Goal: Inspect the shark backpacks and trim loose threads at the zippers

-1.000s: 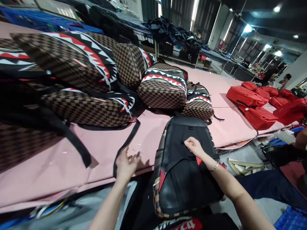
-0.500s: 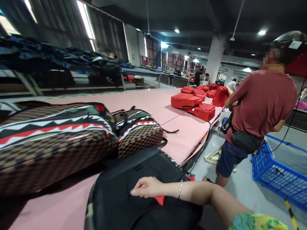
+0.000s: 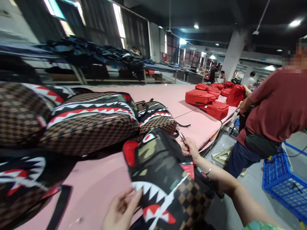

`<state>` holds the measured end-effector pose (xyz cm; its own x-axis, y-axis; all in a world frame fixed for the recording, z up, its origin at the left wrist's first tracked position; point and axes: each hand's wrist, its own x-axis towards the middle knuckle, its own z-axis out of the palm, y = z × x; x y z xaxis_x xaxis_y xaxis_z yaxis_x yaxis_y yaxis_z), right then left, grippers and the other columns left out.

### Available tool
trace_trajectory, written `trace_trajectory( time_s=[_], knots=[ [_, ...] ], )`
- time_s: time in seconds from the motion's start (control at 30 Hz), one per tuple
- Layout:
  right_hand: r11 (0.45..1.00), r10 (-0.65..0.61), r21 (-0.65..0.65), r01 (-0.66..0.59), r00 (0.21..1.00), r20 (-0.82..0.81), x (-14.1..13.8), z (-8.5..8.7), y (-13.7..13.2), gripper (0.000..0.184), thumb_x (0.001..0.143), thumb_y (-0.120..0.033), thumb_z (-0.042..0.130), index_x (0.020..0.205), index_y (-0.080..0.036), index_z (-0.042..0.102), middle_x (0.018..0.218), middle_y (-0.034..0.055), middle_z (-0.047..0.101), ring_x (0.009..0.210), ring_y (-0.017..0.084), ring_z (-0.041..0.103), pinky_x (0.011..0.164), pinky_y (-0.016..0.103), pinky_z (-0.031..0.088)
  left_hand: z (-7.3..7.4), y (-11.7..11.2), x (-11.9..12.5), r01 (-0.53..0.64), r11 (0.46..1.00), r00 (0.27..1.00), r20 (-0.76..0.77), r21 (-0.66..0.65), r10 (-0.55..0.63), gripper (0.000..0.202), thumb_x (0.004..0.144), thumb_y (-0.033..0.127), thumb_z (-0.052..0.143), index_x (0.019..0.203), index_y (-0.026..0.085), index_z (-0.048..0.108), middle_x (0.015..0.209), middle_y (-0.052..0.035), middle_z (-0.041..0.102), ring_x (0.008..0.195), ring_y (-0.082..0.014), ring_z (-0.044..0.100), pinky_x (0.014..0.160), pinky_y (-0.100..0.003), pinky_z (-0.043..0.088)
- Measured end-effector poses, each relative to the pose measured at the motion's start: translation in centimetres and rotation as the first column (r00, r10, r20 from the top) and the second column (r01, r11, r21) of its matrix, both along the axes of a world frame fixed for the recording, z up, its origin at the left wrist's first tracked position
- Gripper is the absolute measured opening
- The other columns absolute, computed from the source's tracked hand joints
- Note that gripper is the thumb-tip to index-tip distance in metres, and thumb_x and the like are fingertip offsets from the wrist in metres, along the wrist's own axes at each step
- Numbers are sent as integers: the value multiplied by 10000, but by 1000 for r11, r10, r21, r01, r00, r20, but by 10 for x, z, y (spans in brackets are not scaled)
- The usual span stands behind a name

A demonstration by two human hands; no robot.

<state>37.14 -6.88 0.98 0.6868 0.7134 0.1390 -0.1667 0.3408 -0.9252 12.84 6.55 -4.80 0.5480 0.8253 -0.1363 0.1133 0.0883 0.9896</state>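
A backpack with camouflage, brown check and a white-toothed shark mouth lies in front of me, its patterned face showing. My left hand is at its near left side, thumb against the fabric and fingers curled, closed on the edge. Over the far right side reaches my right hand, wearing a bracelet. Its fingers are closed around a thin dark strip whose kind I cannot make out. A red tag-like piece shows on the bag beneath my right wrist.
More shark-print backpacks lie to the left and beyond on the pink table. Red bags are piled farther along. At right stand a person in a dark red shirt and a blue crate.
The backpack before me showed its black side; now its patterned face shows. My left hand has come into view. My right hand has moved from the black panel to the bag's far right side.
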Motion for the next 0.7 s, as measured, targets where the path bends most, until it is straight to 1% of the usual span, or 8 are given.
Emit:
trace_trajectory(
  time_s=[0.07,0.2,0.3,0.37,0.47,0.53,0.63,0.7],
  knots=[
    [999,-28,-13,29,997,75,7,12,-13,482,738,-642,538,867,-185,456,451,-124,313,318,29,210,348,172,119,5,-17,13,77,994,996,41,-74,-74,622,468,580,739,909,178,563,659,-11,631,648,-210,633,616,-348,549],
    [993,4,-109,33,949,316,16,34,-37,419,783,-587,532,870,-182,469,466,-109,326,360,44,232,371,186,142,9,-42,33,163,987,986,27,2,-163,559,516,586,706,864,165,589,730,-31,632,643,-184,606,704,-374,533],
    [967,99,-252,25,879,466,9,42,-44,356,827,-521,510,909,-175,485,523,-86,361,432,61,308,423,192,214,7,-41,42,138,990,989,52,36,-139,520,572,587,666,876,171,597,782,-39,632,710,-184,608,741,-362,526],
    [935,174,-352,46,805,568,0,43,-43,318,848,-478,494,919,-168,507,554,-77,374,483,68,333,481,201,266,4,-34,48,108,993,990,89,38,-111,507,585,573,664,887,173,588,776,-37,631,706,-181,609,699,-338,531],
    [890,262,-445,99,688,677,-17,39,-34,265,862,-422,482,900,-164,532,562,-76,372,530,74,343,547,210,293,-5,-23,53,105,994,988,109,35,-108,478,629,555,638,910,173,574,672,-9,608,604,-166,598,583,-307,523],
    [868,312,-488,91,664,679,-26,32,-28,256,869,-413,471,895,-167,538,566,-74,387,538,75,355,554,209,295,-13,-21,50,101,995,988,116,18,-102,444,681,543,596,924,172,565,669,-3,607,567,-149,585,582,-303,521],
    [848,341,-527,63,696,632,-37,16,-20,256,873,-419,461,884,-176,541,580,-66,422,547,78,385,557,205,307,-24,-27,39,106,994,988,111,28,-108,391,753,505,538,955,171,567,837,-46,645,626,-136,598,695,-326,531],
    [848,307,-526,61,752,583,-40,3,-16,266,873,-433,451,879,-180,533,571,-65,434,540,80,404,556,204,320,-29,-32,31,147,976,984,72,162,-160,353,787,469,518,974,179,589,955,-81,643,750,-167,624,763,-349,525]
  ],
)
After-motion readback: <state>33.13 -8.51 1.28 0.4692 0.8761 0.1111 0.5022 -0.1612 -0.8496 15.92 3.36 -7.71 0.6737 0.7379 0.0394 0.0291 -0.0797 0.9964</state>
